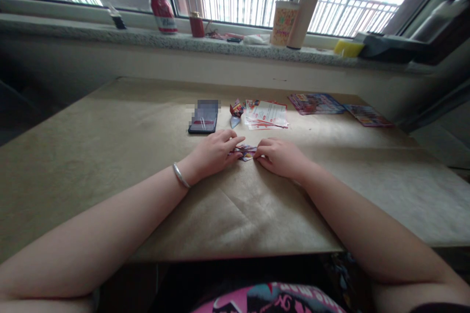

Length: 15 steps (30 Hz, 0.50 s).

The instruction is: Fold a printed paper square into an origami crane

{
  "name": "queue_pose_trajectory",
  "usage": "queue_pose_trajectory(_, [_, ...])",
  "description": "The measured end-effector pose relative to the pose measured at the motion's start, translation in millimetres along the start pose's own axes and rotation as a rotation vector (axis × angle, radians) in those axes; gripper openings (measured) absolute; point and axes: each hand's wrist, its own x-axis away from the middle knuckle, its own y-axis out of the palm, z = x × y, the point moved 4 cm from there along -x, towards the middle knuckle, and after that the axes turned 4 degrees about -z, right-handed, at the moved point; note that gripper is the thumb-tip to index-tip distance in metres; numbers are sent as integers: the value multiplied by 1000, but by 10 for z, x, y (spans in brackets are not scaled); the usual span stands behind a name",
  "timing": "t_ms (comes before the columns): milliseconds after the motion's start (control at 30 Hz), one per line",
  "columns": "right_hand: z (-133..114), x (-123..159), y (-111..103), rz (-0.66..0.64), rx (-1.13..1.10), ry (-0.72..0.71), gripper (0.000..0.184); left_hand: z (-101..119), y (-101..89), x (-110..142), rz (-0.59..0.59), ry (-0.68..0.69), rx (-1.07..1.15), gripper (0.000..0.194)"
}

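Observation:
A small piece of folded, colourful printed paper [246, 152] lies on the tan table between my two hands. My left hand [219, 150] grips its left end, thumb at the near edge and fingers over the far side. At the other end, my right hand [278, 155] pinches the paper with curled fingers. Just beyond stands a small folded paper figure [236, 110], dark and red above with a pale blue point below. To its right is a loose stack of white and red printed sheets [267, 114].
A phone [204, 118] lies left of the paper figure. Two piles of colourful printed sheets, one larger [316, 103] and one smaller [368, 115], sit at the back right. The windowsill holds a red can [163, 15], a paper cup [284, 23] and a yellow sponge-like block [348, 49].

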Motion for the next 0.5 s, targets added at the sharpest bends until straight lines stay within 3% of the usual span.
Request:
queue_pose_trajectory(167, [-23, -19, 40, 94, -10, -36, 19, -3, 89, 8, -113, -24, -59, 39])
queue_pose_trajectory(333, [36, -28, 57, 219, -91, 0, 18, 11, 58, -3, -126, 37, -45, 34])
queue_pose_trajectory(500, [61, -53, 130, 163, -153, 25, 21, 26, 29, -16, -121, 70, -19, 31])
